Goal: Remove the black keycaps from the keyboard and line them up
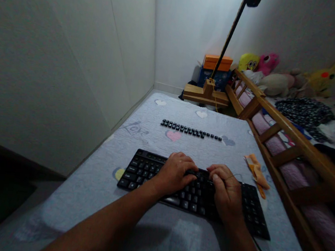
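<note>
A black keyboard lies across the patterned bedspread, its cord running off to the lower right. My left hand rests over the upper middle of the keys, fingers bent, with a gap between thumb and forefinger. Just to its right, my right hand is closed above the keys, thumb pressed against the curled fingers. Whatever it may be gripping is hidden; a thin wire-like line shows beside its knuckles. Loose black keycaps lie in two rows beyond the keyboard, the farther row longer.
An orange cloth-like item and a brush-like tool with an orange handle lie at the right. A wooden bed rail borders that side. White cupboard doors stand left. Behind are a wooden lamp-like stand and boxes.
</note>
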Tool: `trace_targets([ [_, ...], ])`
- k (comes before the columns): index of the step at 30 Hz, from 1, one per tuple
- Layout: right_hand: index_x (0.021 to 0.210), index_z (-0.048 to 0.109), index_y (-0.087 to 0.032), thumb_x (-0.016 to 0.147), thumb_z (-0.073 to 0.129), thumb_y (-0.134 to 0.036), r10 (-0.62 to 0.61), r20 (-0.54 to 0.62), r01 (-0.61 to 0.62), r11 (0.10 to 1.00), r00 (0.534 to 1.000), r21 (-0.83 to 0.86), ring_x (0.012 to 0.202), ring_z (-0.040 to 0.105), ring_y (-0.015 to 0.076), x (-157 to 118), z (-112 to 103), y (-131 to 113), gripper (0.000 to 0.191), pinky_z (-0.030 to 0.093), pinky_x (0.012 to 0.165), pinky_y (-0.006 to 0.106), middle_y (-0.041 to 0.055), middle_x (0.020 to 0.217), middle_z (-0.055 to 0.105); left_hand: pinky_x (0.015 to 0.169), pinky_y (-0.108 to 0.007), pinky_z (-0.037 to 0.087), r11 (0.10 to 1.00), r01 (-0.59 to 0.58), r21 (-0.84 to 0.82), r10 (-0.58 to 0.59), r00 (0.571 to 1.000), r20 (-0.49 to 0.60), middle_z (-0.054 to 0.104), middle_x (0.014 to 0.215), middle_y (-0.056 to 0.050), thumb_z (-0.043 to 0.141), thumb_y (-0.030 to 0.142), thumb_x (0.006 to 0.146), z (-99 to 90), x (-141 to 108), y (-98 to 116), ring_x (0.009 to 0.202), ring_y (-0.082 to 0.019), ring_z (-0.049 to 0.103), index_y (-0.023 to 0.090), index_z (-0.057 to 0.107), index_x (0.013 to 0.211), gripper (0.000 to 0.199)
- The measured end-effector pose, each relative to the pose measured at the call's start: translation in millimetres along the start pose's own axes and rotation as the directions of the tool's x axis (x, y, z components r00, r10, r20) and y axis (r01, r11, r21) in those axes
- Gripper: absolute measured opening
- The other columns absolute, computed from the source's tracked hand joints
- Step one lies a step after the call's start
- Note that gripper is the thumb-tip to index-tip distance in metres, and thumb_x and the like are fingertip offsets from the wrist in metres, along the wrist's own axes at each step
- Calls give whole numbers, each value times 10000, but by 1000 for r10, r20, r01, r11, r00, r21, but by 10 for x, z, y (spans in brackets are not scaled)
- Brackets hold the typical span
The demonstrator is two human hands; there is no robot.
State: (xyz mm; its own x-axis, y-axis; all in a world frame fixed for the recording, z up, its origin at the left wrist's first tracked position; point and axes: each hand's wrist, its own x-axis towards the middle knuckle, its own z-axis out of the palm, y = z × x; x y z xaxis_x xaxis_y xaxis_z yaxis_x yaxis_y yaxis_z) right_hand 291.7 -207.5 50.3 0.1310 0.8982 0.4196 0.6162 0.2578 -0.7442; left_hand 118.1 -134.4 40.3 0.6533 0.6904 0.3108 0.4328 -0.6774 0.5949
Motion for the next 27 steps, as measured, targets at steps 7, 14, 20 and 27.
trace_targets([
  [7, 1058, 615, -206, 830, 553, -168, -47, 191, 83, 979, 980, -187, 928, 561, 201, 1, 61, 8, 239, 473, 828, 329, 59, 1002, 543, 920, -388, 401, 999, 26, -35, -27, 999, -33, 703, 982, -26, 711, 238, 773, -11, 8, 10, 985, -218, 565, 217, 703, 948, 176],
  [14, 990, 651, -203, 848, 553, -164, -18, 233, 74, 969, 972, -236, 861, 584, 188, 26, 72, 43, 177, 483, 787, 319, 40, 908, 566, 924, -392, 403, 999, 34, -27, -35, 999, -24, 706, 971, -26, 712, 242, 774, 0, 5, -7, 978, -216, 566, 212, 709, 948, 176],
  [20, 948, 642, -205, 823, 580, -162, -14, 309, 113, 946, 951, -305, 860, 582, 191, 112, 56, 58, 146, 484, 778, 319, 40, 915, 577, 929, -399, 404, 999, 30, -21, -31, 999, -33, 695, 985, -32, 686, 252, 798, 24, -11, -36, 991, -218, 558, 219, 700, 973, 178],
  [27, 895, 659, -199, 785, 610, -202, -70, 234, 154, 919, 970, -363, 834, 589, 190, 658, -76, 361, 121, 463, 770, 320, 38, 882, 600, 937, -397, 400, 999, 40, -17, -41, 993, -112, 670, 1042, -49, 652, 287, 826, -5, -20, -47, 1013, -216, 543, 204, 657, 1049, 237],
])
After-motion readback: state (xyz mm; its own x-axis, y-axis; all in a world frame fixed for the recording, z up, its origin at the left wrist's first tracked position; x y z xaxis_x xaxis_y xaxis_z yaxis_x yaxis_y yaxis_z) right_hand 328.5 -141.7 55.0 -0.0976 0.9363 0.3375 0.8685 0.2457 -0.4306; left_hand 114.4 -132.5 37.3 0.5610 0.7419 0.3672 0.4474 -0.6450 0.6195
